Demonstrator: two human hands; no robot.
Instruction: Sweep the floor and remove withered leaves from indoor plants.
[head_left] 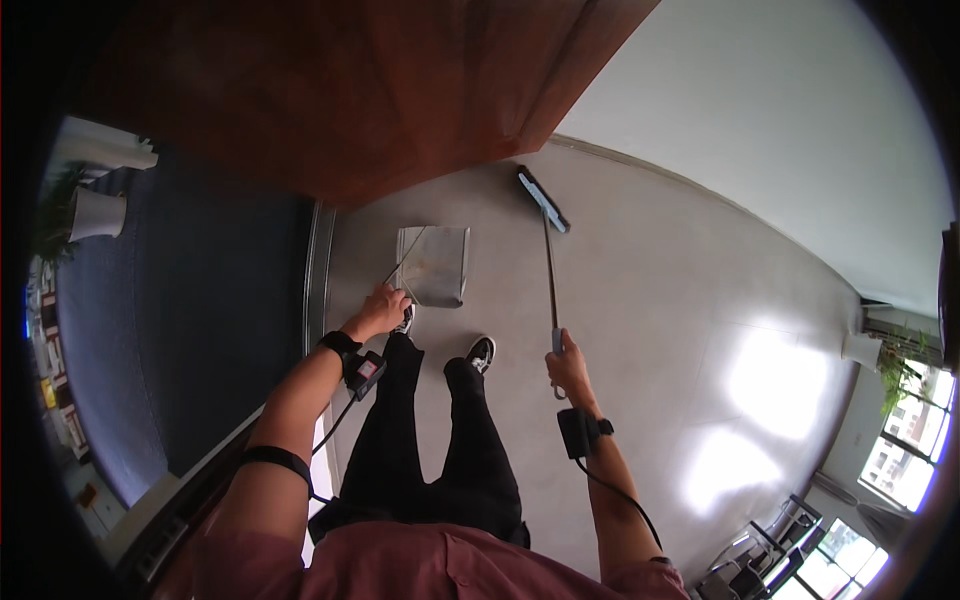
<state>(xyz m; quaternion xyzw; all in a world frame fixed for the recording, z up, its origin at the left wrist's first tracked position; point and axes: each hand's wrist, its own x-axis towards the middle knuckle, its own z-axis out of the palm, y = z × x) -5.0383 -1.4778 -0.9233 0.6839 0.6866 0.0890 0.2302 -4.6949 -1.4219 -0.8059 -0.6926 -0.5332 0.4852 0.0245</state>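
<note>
My right hand [569,369] is closed round the grey grip of a long-handled broom [551,270]. The thin shaft runs away from me to a dark, light-blue-topped broom head [542,197], which rests tilted on the floor by the corner of the brown wooden panel. My left hand [379,312] is closed on the thin handle of a pale grey dustpan [436,262]. The pan is on or close to the floor ahead of my shoes, left of the broom. Some brownish marks or dirt show on its surface; I cannot tell which.
A large brown wooden panel [420,110] stands ahead. A metal floor strip [318,270] borders a dark floor area [220,320] on the left. A white wall [740,110] rises ahead right. Chairs [765,550] and a potted plant [862,349] are by the windows, right.
</note>
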